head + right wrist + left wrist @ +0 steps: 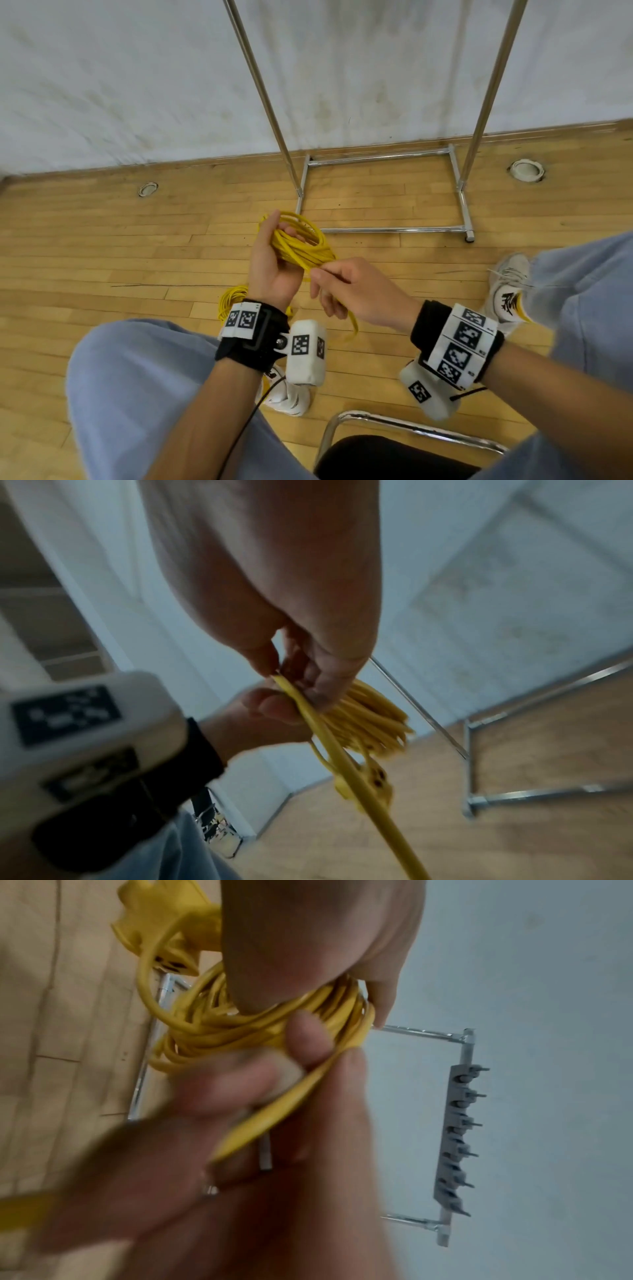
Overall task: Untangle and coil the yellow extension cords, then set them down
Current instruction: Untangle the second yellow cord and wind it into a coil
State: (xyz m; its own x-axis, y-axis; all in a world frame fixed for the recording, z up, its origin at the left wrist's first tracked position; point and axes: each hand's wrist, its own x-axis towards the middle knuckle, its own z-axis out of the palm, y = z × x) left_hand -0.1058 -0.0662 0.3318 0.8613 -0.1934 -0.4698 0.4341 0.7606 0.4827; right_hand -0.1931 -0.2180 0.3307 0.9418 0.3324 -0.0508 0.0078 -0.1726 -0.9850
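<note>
The left hand (270,267) holds the coiled yellow cord (301,246) above the floor (102,240), fingers curled around it, strands running from 10 to 4 o'clock. The right hand (356,291) pinches the loose strand (351,318), which hangs toward 6 o'clock.

Stained white wall (137,85), wood-plank floor (102,240), chrome rack (383,161) against wall

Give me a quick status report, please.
Left hand holds the coiled yellow extension cord. Right hand pinches its loose strand. Second yellow cord lies on floor. Nothing obstructing.
</note>
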